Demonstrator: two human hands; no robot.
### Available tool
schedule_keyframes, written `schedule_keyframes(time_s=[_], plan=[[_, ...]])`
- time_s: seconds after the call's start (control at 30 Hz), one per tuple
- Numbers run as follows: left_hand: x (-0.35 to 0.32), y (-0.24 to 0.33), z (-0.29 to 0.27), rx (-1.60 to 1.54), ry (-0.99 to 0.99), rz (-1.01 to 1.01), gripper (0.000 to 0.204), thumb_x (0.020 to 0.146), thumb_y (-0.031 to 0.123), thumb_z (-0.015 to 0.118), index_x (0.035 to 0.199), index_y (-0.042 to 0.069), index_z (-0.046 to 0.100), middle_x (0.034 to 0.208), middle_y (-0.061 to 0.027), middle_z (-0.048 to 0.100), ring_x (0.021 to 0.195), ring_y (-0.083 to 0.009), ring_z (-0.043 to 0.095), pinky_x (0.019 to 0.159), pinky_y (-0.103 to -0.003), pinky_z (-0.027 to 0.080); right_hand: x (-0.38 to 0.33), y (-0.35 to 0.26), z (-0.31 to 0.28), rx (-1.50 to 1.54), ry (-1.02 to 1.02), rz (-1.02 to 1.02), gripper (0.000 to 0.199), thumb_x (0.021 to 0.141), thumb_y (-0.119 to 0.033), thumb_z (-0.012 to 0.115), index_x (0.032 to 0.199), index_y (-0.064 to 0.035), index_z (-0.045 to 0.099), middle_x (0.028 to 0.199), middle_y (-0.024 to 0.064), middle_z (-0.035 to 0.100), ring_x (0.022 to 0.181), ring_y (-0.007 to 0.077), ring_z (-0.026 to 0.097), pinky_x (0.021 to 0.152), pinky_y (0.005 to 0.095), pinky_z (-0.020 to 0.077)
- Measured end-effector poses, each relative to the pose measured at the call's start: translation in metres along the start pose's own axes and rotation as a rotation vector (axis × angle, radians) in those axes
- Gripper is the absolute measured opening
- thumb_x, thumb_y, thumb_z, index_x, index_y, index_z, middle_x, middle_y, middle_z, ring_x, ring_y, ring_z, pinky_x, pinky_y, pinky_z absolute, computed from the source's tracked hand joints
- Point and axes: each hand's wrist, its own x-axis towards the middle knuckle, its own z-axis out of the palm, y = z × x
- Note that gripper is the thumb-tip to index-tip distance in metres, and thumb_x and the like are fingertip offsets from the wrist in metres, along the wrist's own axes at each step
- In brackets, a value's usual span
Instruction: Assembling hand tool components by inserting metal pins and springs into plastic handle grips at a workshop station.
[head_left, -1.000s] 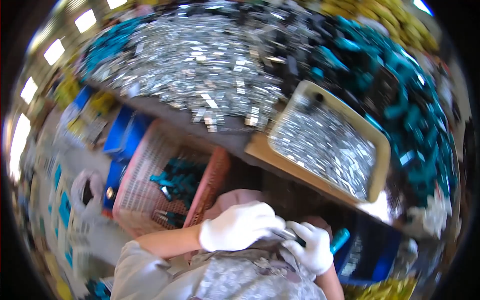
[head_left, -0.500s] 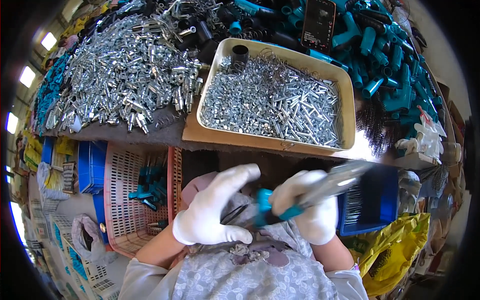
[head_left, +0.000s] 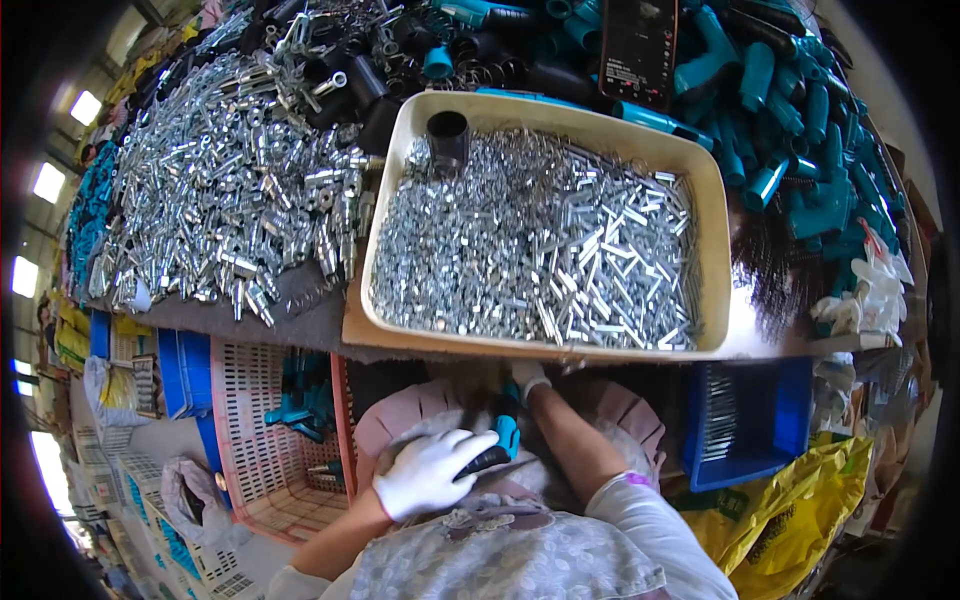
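My left hand (head_left: 428, 470), in a white glove, is closed around a teal and black handled tool part (head_left: 497, 448) held in my lap. My right hand (head_left: 526, 378), also gloved, reaches forward under the table edge; most of it is hidden by the cream tray's rim, so what it holds cannot be seen. Just above it sits the cream tray (head_left: 385, 260), full of small silver metal pins and screws (head_left: 540, 250), with a black cylinder (head_left: 448, 138) standing in its far left corner.
A heap of silver metal parts (head_left: 225, 195) covers the table at left. Teal and black handles (head_left: 790, 110) pile at the back and right, with a dark phone (head_left: 638, 45) among them. A pink basket (head_left: 275, 440) stands lower left, a blue crate (head_left: 745, 425) and yellow bag (head_left: 790, 520) lower right.
The view has swung toward the tray. My right hand left the tool in my lap and reached forward under the tray's edge; my left hand now holds the tool alone.
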Motion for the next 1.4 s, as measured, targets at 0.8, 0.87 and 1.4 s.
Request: schedule_keyframes(time_s=[0.8,0.87,1.4], plan=[[0.054,-0.006,0.049,-0.037,0.248,-0.054,0.049,0.08,0.039,0.077,0.12,0.012,0.065,0.096,-0.0126,0.07,0.084,-0.0329,0.068,0.073,-0.041,0.056,-0.025,0.003,-0.039,-0.241,-0.042,0.006,0.053,0.104,-0.037,0.035,0.149,-0.0117,0.042,0.158,0.0121,0.035,0.146,0.0291,0.031,0.12,0.0403,0.026],[0.063,-0.004,0.057,-0.05,0.314,-0.128,0.047,0.081,0.037,0.075,0.119,0.011,0.065,0.097,-0.015,0.069,0.082,-0.0355,0.068,0.072,-0.044,0.055,-0.031,-0.018,-0.054,-0.283,-0.058,0.026,0.053,0.104,-0.038,0.033,0.15,-0.0121,0.041,0.159,0.0117,0.034,0.146,0.0292,0.031,0.12,0.0406,0.026],[0.105,-0.028,0.102,-0.213,0.059,-0.416,0.03,0.084,0.026,0.059,0.097,0.0,0.065,0.088,-0.0279,0.069,0.082,-0.0466,0.067,0.072,-0.054,0.052,-0.146,-0.09,-0.053,0.0,0.531,-0.169,0.027,0.086,-0.023,0.068,0.1,-0.0004,0.074,0.099,0.0216,0.073,0.095,0.0368,0.069,0.089,0.0403,0.0506]])
